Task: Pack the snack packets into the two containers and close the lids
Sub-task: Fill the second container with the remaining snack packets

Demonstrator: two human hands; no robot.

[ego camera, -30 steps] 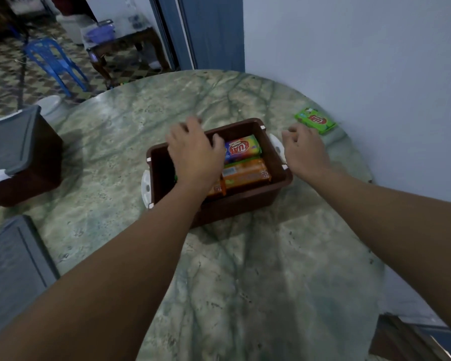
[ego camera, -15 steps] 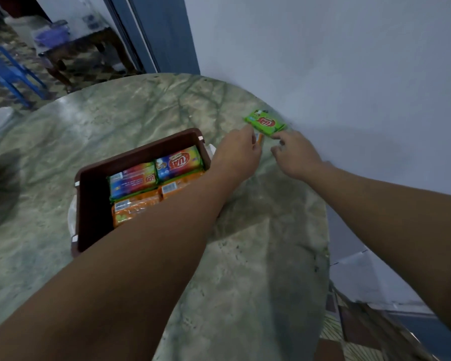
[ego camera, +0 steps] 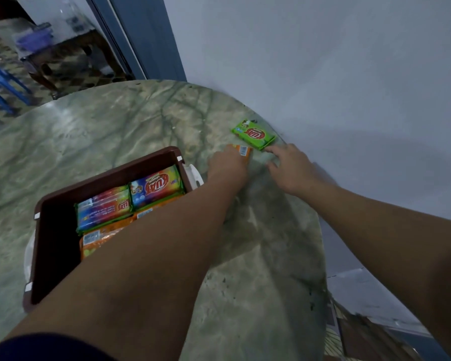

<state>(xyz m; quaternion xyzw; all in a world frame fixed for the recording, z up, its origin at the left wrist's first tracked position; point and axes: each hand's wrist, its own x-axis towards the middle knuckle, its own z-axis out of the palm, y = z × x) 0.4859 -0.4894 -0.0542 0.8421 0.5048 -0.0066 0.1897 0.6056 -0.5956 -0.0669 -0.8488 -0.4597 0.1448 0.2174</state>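
An open brown container (ego camera: 107, 177) stands on the marble table, with colourful snack packets (ego camera: 155, 185) and orange ones (ego camera: 99, 237) packed in its right half. My left arm crosses over it. To the container's right, my left hand (ego camera: 228, 166) is closed on an orange packet (ego camera: 243, 151), whose barcode end sticks out past the fingers. A green snack packet (ego camera: 253, 133) lies flat near the wall. My right hand (ego camera: 290, 169) rests just below it with fingers apart, its index fingertip close to the packet's near corner.
The round table (ego camera: 258, 256) ends close to the grey wall (ego camera: 323, 74) on the right. A white latch (ego camera: 193, 175) sticks out from the container's right side. Beyond the table are a doorway, a small wooden table (ego camera: 60, 56) and a blue chair (ego camera: 0, 84).
My left hand has come out of the container and moved right to the orange packet. My right hand has reached up toward the green packet. My view has turned right.
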